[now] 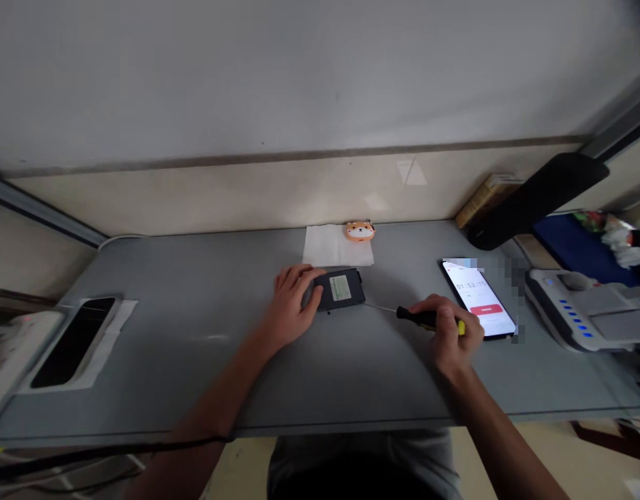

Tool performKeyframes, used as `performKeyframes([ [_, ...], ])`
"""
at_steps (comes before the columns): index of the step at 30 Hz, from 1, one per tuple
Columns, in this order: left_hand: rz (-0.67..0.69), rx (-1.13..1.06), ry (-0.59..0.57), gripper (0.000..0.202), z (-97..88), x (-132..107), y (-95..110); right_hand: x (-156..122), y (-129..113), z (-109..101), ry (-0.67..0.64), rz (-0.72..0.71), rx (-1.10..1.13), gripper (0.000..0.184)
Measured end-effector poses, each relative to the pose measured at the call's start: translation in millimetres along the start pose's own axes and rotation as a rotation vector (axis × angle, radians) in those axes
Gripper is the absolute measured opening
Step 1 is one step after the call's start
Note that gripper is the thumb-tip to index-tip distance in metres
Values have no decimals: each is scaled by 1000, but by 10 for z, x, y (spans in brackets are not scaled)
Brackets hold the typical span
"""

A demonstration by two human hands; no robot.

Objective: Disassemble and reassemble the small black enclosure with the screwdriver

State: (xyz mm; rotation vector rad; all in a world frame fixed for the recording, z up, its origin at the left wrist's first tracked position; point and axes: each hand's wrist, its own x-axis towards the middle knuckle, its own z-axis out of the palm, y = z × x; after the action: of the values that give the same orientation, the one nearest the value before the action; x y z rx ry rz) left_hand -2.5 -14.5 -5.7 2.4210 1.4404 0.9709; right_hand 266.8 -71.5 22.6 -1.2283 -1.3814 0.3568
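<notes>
In mid-frame lies a flat, dark, rectangular hard-cased box [342,290] with a pale label [340,287]. The left hand [293,305] grips its left end between thumb and fingers. The right hand [452,332] is closed around the black-and-yellow handle of a thin-shafted metal screwdriver [409,316], its tip at the box's right edge; whether they touch is too small to tell. Smooth grey tabletop [351,375] stretches from the box to the straight front edge, lower in frame; creased white paper [322,244] lies just above the box.
</notes>
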Motion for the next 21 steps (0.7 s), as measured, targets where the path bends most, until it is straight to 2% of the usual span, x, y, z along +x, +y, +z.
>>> performKeyframes([
  [5, 53, 3, -88, 27, -122, 30, 28, -14, 6, 4, 1, 44, 22, 48],
  [9, 67, -78, -154, 27, -133, 42, 30, -14, 0, 13, -4, 44, 28, 48],
  [15, 58, -169, -129, 24, -29, 34, 10, 6, -27, 28, -9, 15, 33, 48],
  [21, 97, -98, -113, 25, -52, 36, 30, -5, -22, 18, 28, 28, 41, 48],
])
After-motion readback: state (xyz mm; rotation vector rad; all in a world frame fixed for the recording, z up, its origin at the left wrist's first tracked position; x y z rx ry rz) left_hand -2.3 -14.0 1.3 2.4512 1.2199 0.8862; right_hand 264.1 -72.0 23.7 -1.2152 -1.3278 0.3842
